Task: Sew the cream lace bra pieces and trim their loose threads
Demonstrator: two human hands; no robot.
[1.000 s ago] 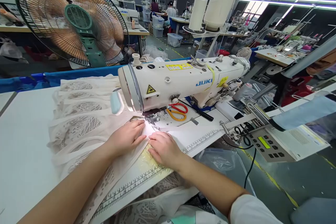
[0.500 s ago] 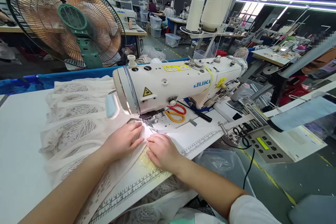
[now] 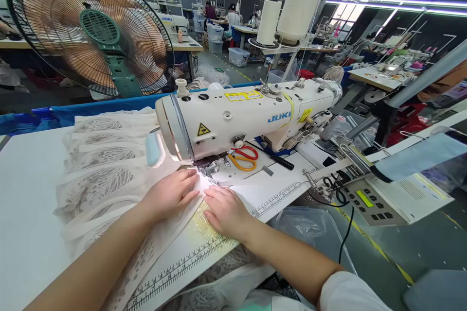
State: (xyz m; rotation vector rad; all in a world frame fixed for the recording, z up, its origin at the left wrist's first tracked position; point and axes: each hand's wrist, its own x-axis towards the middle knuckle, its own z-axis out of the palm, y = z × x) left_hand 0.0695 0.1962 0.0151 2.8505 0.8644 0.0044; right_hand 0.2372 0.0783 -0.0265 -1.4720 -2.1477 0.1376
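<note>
Head view: I'm watching this remotely, and it's got both bare hands up at the needle end of a white sewing machine (image 3: 233, 116).
Lace fabric (image 3: 160, 238): a pale length on the white table (image 3: 29, 194), running from under the machine head down to the table's front edge, with more of it ruffled up on the left.
Left hand (image 3: 170, 197): laid pretty flat on the fabric, fingers together, thumb out a bit, not gripping anything I can see.
Right hand (image 3: 226, 211): fingers bent, thumb tucked under, tips by the fabric's edge; can't tell if it's pinching it.
Yellowish patch (image 3: 202, 226): just beside the right thumb, above the ruler markings (image 3: 197, 256).
Snips (image 3: 245, 157): one red handle, one orange, lying behind the right hand.
Fan (image 3: 104, 26): big green-hubbed one, back left.
</note>
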